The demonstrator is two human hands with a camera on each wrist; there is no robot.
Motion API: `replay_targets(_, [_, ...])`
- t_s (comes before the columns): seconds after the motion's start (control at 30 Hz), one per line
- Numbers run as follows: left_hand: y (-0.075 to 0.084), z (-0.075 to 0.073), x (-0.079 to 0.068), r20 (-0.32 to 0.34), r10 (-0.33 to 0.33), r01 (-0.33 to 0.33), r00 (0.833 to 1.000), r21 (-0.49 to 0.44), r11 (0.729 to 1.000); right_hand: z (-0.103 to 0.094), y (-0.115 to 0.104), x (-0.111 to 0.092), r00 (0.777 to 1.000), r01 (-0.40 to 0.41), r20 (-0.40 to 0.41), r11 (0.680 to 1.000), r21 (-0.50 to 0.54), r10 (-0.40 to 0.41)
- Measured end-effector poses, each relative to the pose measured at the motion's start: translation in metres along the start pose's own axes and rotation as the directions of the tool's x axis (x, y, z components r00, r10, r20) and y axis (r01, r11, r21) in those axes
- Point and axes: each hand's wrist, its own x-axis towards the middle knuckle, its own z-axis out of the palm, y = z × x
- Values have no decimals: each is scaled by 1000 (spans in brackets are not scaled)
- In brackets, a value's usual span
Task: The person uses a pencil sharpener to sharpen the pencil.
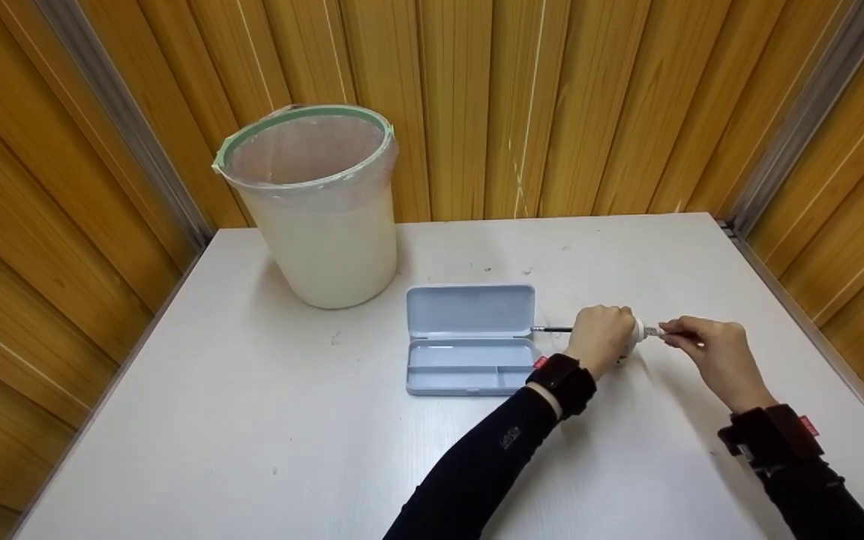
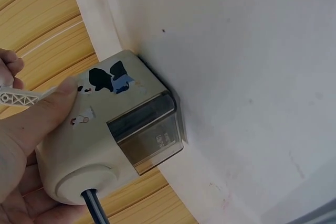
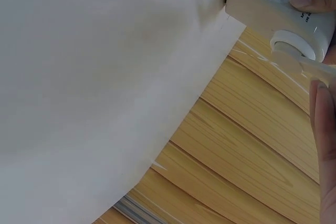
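Note:
My left hand grips a white crank pencil sharpener from above, thumb lying across its body by the dark animal prints. A dark striped pencil is inserted in the round front hole and points left toward the pencil box in the head view. On the sharpener's front, a see-through shavings drawer shows in the left wrist view. Fingers of my right hand pinch the end of the crank handle on the sharpener's far side. The palm side of the left hand is mostly hidden.
The light blue pencil box lies open left of the hands, its divided tray facing up. A tall bin with a green rim and clear liner stands at the back left of the white table. Wood-look panels enclose the table.

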Motion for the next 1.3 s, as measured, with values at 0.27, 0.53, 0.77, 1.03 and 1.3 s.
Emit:
replay_targets(0.27, [-1,0,1,3,3,-3,1000,-4,1000,5,1,2,998,12,-60,1000,-4,-12])
replay_targets(0.53, [-2,-1,1,3,11,-11,1000,-10,1000,11,5,4,991,41,-123,996,-80,-51])
replay_targets(0.77, [-2,1,1,-8,15,-15,1000,-26,1000,14,4,3,986,70,-138,986,-154,-92])
replay_targets(1.03, [-3,3,3,-23,32,-32,999,-16,999,18,11,15,985,85,-136,985,-153,-106])
replay_targets(1.3, [-5,3,0,-2,45,-45,999,-1,999,27,21,26,987,90,-116,986,-140,-107])
